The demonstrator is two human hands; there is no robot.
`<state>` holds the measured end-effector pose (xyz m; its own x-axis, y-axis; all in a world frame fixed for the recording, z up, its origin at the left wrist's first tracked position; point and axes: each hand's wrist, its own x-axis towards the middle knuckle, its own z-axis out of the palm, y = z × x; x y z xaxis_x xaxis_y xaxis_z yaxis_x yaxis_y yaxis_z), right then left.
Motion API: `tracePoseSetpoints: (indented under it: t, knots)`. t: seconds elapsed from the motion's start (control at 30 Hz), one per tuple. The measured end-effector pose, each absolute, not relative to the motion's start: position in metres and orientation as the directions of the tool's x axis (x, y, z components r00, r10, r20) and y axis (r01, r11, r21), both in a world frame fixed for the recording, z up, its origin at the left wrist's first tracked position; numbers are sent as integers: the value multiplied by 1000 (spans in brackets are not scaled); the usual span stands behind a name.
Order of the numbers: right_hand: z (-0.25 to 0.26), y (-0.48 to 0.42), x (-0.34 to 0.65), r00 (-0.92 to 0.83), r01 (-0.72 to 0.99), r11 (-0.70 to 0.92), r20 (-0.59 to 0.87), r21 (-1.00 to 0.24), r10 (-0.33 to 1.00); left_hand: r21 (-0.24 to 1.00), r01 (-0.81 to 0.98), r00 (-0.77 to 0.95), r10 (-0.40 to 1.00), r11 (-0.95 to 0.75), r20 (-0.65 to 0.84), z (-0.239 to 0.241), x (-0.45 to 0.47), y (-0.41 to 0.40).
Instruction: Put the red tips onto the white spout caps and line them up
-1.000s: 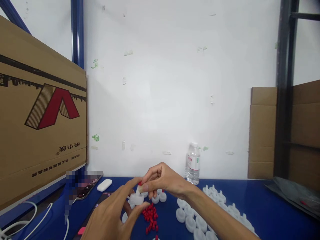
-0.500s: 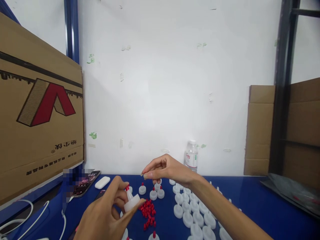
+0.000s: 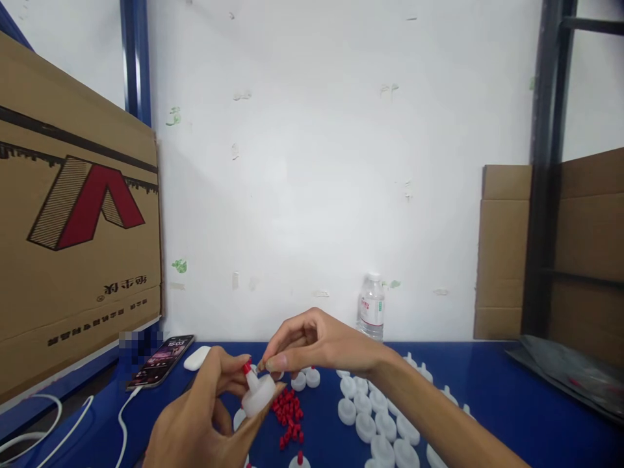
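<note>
My left hand [image 3: 195, 416] grips a white spout cap [image 3: 260, 395] between thumb and fingers. The cap is tilted, and a small red tip [image 3: 247, 368] sits on its spout under my index finger. Close beside the spout is my right hand [image 3: 316, 341], its thumb and index finger pinched together; what they hold, if anything, is too small to make out. Below the hands lies a pile of small red tips [image 3: 288, 413]. Several white caps with red tips [image 3: 312, 377] stand around the pile, partly hidden by my hands.
Rows of white spout caps [image 3: 365, 427] without red tips cover the blue table [image 3: 326, 429] under my right forearm. A water bottle [image 3: 372, 309] stands by the wall. At left are a phone [image 3: 163, 361] on a white cable, a white case [image 3: 196, 357] and a large cardboard box [image 3: 88, 260].
My right hand has come down and left, right up to the cap in my left hand. The cap has tilted a little differently; my left hand keeps its hold.
</note>
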<state>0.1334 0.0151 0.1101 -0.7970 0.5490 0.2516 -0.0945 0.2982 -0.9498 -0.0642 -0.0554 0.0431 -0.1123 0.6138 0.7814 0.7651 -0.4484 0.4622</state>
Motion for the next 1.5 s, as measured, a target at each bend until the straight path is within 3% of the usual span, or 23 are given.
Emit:
tracePoseSetpoints:
  t: [0.2, 0.4, 0.5, 0.6, 0.7, 0.87, 1.07, 1.5]
  knots:
    - [107, 16, 132, -823, -136, 292, 272, -947, 498, 266, 863, 61, 611, -430, 790, 44, -73, -51]
    - [104, 19, 133, -809, -52, 380, 262, -923, 527, 276, 901, 80, 754, -334, 651, 47, -68, -50]
    - [102, 27, 139, -788, 61, 492, 260, -869, 557, 333, 895, 23, 776, -296, 630, 47, -64, -52]
    - [91, 45, 148, -754, 289, 579, 192, -762, 629, 337, 891, 27, 778, -303, 628, 46, -67, -52]
    - [69, 68, 154, -725, 501, 576, 50, -646, 687, 293, 903, 74, 786, -314, 613, 45, -72, -50]
    - [35, 92, 154, -681, 622, 529, -65, -577, 729, 258, 911, 116, 802, -320, 586, 42, -74, -46]
    - [37, 92, 154, -679, 654, 528, -112, -542, 726, 255, 916, 112, 810, -309, 576, 41, -74, -45]
    - [79, 60, 155, -710, 524, 579, 55, -624, 702, 324, 888, 89, 813, -327, 576, 41, -67, -50]
